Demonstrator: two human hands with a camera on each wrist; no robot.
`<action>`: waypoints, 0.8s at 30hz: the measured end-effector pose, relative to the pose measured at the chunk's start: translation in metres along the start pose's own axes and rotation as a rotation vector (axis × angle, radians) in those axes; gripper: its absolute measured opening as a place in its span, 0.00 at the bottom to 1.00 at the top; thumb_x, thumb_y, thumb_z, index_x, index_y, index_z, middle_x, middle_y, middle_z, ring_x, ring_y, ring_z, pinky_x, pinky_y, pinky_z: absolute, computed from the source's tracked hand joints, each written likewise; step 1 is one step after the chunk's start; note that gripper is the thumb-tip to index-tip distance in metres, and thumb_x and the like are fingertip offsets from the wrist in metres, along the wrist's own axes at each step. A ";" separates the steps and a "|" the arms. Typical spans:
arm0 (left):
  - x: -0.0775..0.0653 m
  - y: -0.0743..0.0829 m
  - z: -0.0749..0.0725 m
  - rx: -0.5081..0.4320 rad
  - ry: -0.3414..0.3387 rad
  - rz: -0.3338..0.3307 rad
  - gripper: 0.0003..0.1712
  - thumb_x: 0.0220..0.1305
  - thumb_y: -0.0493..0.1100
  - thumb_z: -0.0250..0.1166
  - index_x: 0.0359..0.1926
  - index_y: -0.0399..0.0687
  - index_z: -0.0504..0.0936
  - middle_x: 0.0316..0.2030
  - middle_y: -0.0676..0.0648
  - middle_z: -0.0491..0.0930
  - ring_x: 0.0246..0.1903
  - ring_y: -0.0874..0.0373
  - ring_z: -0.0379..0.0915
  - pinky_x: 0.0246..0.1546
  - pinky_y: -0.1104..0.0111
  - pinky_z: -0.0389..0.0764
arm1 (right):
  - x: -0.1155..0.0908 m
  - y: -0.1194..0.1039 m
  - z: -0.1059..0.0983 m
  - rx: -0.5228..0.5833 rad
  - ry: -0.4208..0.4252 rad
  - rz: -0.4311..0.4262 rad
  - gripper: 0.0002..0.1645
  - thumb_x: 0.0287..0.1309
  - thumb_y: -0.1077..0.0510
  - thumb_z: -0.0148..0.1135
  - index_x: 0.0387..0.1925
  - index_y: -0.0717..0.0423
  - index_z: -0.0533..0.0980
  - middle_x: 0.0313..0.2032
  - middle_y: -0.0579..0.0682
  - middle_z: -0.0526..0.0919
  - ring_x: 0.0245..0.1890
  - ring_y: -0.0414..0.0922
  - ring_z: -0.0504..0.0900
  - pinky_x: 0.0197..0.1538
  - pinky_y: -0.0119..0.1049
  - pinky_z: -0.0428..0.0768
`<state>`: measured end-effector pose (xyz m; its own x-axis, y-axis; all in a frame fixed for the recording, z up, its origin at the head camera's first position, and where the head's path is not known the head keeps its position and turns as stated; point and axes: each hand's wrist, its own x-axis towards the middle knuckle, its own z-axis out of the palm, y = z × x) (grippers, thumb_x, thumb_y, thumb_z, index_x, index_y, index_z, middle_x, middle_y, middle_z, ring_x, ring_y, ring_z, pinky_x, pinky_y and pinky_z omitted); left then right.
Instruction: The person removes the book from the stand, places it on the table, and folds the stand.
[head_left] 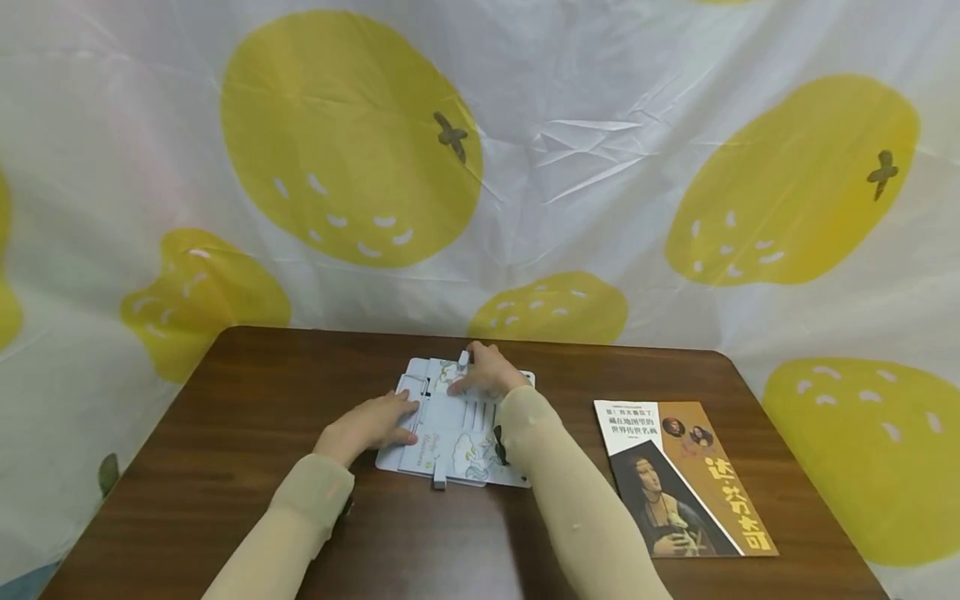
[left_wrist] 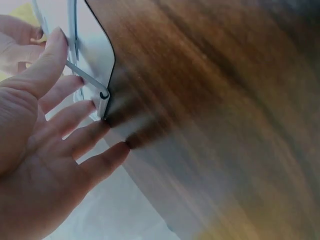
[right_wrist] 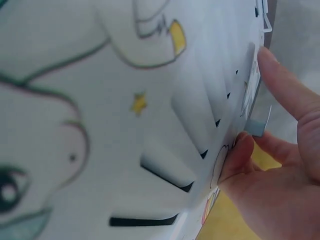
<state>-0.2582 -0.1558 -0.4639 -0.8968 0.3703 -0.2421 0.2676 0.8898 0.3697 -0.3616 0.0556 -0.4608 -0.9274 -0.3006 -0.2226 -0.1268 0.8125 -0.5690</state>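
Observation:
A white book stand [head_left: 450, 425] with unicorn drawings and slots lies folded on the table. My left hand [head_left: 371, 427] rests on its left side; in the left wrist view the left hand's fingers [left_wrist: 75, 120] are spread and fairly straight, touching the board's edge beside a thin metal wire leg [left_wrist: 87, 77]. At the stand's far edge is my right hand [head_left: 489, 371], its fingers bent round a small upright tab [right_wrist: 257, 126]. The right thumb [right_wrist: 280, 75] lies close to the board in the right wrist view. A second tab [head_left: 439, 473] sticks out at the near edge.
A book [head_left: 686, 479] with a painted portrait on its cover lies to the right on the brown wooden table [head_left: 247, 417]. Behind the table's far edge hangs a white curtain [head_left: 570, 175] with yellow fruit prints.

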 end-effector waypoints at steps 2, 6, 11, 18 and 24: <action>-0.001 0.002 -0.001 -0.006 -0.017 -0.015 0.35 0.65 0.50 0.66 0.69 0.41 0.69 0.71 0.35 0.58 0.71 0.38 0.49 0.67 0.46 0.55 | -0.002 0.000 0.000 -0.018 -0.025 0.009 0.50 0.45 0.47 0.79 0.67 0.55 0.64 0.63 0.62 0.65 0.59 0.54 0.69 0.61 0.51 0.70; -0.003 0.003 0.000 0.000 -0.031 -0.014 0.35 0.65 0.51 0.66 0.69 0.41 0.68 0.71 0.35 0.57 0.70 0.38 0.50 0.67 0.45 0.56 | -0.005 0.001 0.002 -0.034 -0.047 0.014 0.49 0.44 0.46 0.79 0.66 0.50 0.65 0.61 0.60 0.65 0.53 0.53 0.72 0.57 0.50 0.72; -0.001 0.002 -0.001 0.042 -0.027 0.003 0.35 0.66 0.52 0.64 0.69 0.42 0.68 0.71 0.36 0.57 0.70 0.39 0.50 0.67 0.46 0.56 | -0.007 0.000 0.001 -0.030 -0.024 0.004 0.48 0.43 0.46 0.79 0.65 0.50 0.65 0.61 0.60 0.65 0.53 0.52 0.72 0.57 0.50 0.72; 0.001 0.002 -0.007 0.042 -0.027 0.011 0.35 0.67 0.51 0.63 0.69 0.41 0.67 0.71 0.36 0.57 0.71 0.39 0.49 0.68 0.47 0.54 | -0.007 0.001 -0.001 -0.036 0.022 -0.044 0.48 0.46 0.47 0.77 0.67 0.52 0.66 0.59 0.60 0.67 0.54 0.52 0.72 0.58 0.50 0.72; -0.001 -0.005 -0.005 0.049 -0.025 0.018 0.35 0.68 0.51 0.63 0.69 0.40 0.67 0.71 0.35 0.58 0.70 0.37 0.50 0.67 0.46 0.55 | -0.016 0.001 0.002 -0.042 0.022 -0.163 0.47 0.52 0.48 0.74 0.70 0.56 0.63 0.62 0.63 0.65 0.59 0.56 0.70 0.60 0.56 0.69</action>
<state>-0.2604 -0.1616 -0.4604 -0.8827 0.3926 -0.2581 0.3014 0.8946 0.3299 -0.3458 0.0603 -0.4592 -0.9006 -0.4197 -0.1127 -0.2905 0.7742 -0.5623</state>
